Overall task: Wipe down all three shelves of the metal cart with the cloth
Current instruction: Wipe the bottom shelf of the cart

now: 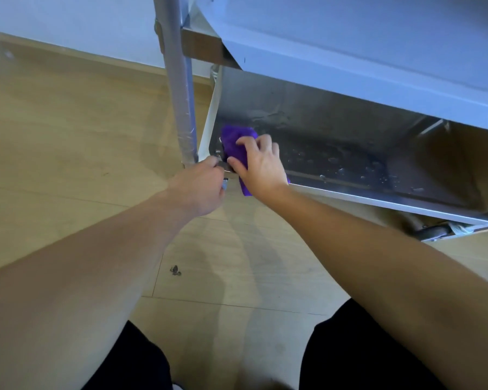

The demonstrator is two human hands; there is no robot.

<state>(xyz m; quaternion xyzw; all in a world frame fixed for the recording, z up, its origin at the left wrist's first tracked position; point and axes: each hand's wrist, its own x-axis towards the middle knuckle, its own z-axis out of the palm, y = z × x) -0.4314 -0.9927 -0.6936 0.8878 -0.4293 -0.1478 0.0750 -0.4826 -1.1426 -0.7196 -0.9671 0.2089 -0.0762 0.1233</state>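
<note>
You are crouched at the bottom shelf (335,142) of the metal cart (350,66), working its near-left corner. Your right hand (261,164) presses the purple cloth (235,142) flat-fingered onto the shelf surface, fingers curled over the wad and holding it down, with a tail of cloth hanging over the front lip (378,201). Your left hand (200,190) is closed around the corner of the frame just below the upright leg (182,108), steadying the cart; exactly what the fingers pinch is hidden. Progress, as a judgement: the lowest shelf is in hand and far from finished, since water droplets (344,164) sit across the middle and right of it, well apart from the cloth, and a dried smear shows on the back portion. The two shelves above appear only as their undersides, so you cannot tell from here whether they are wiped. In the way: the shelf overhead (350,52) hangs low over the work area and limits reach toward the back and the far right corner; the leg crowds the left corner. A small dark speck (175,271) lies on the wood floor (68,136) between your knees and the cart, clear of the work.
</note>
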